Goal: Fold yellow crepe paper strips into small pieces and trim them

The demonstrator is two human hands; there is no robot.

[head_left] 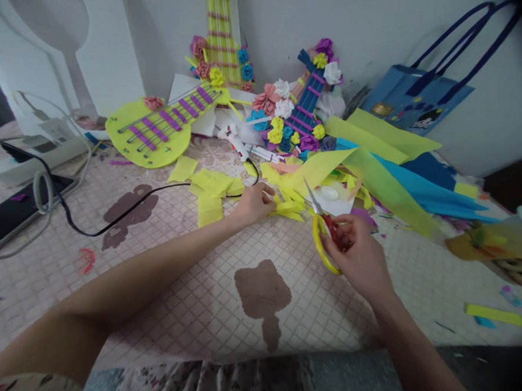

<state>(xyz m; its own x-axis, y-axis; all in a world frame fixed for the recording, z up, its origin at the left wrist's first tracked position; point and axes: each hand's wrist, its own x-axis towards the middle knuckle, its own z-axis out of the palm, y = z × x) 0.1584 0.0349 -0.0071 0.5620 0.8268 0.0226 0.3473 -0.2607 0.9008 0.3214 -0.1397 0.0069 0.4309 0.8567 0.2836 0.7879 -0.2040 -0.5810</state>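
My right hand (359, 251) is wrapped round the handles of a pair of scissors (319, 215) with yellow and red grips. The blades point up and away from me, over the heap of paper. Fingers curled together, my left hand (255, 204) is at the near edge of the heap, closed on a narrow yellow crepe paper strip (288, 207). Cut yellow paper squares (210, 190) lie just left of and behind that hand. A white piece of card (332, 200) shows beneath the paper scraps beyond the scissors.
A glue gun (233, 141) stands behind my left hand, its black cable (125, 214) crossing the table leftward. Decorated paper guitars (151, 134) lean at the back. Long yellow and blue sheets (393, 181), a cup (502, 239) and a blue bag (418, 97) are right; a phone (18, 213) is left.
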